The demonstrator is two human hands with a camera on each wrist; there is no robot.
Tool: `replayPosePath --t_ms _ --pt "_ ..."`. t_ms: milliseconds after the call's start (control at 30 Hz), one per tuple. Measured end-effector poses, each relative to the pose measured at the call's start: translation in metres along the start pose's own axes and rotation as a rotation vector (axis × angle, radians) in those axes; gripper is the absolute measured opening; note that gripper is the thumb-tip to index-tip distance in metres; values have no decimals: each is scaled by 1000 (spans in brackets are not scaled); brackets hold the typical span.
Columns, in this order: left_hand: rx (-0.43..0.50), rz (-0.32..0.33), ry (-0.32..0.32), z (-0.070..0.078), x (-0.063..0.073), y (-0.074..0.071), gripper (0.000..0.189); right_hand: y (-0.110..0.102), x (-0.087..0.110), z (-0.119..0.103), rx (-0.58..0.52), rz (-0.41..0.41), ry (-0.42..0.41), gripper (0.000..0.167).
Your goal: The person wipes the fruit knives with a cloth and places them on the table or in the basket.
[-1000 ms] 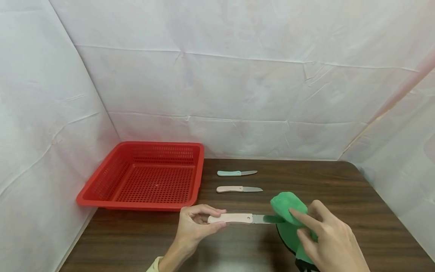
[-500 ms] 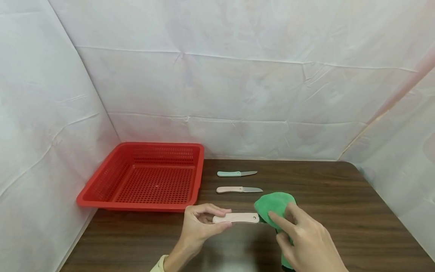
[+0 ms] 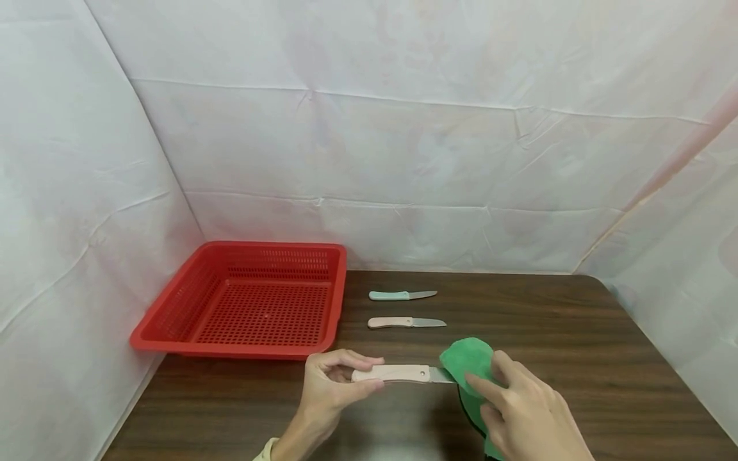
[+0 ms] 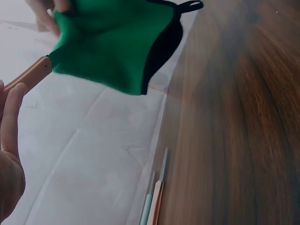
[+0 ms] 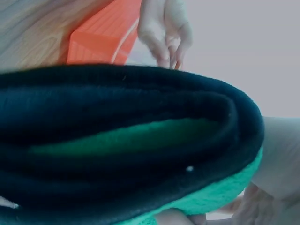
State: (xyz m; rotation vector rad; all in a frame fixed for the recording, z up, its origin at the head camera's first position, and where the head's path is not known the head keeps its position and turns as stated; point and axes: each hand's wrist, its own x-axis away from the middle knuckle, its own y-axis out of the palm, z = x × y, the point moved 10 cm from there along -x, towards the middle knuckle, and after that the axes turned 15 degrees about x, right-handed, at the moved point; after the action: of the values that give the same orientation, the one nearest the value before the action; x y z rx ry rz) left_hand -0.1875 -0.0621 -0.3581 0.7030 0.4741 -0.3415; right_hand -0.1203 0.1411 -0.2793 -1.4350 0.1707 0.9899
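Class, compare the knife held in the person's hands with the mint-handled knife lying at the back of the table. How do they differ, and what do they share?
The held knife has a pale pink handle; the mint-handled knife has a pale green one. The held knife is gripped by the left hand, while the mint-handled knife lies untouched on the table. The held knife's blade is mostly wrapped in the green cloth pinched by the right hand; the mint-handled knife's blade is bare. Both point right.

A green cloth (image 4: 112, 42) covers the knife's blade beyond its beige handle (image 4: 30, 77); two more knives (image 4: 154, 201) lie on the worktop (image 4: 234, 140).
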Motion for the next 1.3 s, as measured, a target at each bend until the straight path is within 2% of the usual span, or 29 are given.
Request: replayPosePath --t_ms 167,500,633,833,900,1000,1300 --pt "-7 5 1 5 2 -4 21 -1 5 11 6 -35 45 39" --pt "-3 3 6 8 3 -5 23 -6 4 14 -20 26 46 36" --pt "-16 -13 17 8 2 -4 21 -10 4 16 -35 57 52 46" --pt "-53 -37 10 7 0 -2 20 -16 2 23 -54 71 82 42" --pt "-70 -34 4 6 0 -2 20 -18 0 24 -49 81 90 46" --pt "-80 -34 4 5 0 0 20 -23 -5 23 -42 101 93 54" --pt "-91 -34 -5 0 -2 5 20 -23 -13 8 -48 134 48 52"
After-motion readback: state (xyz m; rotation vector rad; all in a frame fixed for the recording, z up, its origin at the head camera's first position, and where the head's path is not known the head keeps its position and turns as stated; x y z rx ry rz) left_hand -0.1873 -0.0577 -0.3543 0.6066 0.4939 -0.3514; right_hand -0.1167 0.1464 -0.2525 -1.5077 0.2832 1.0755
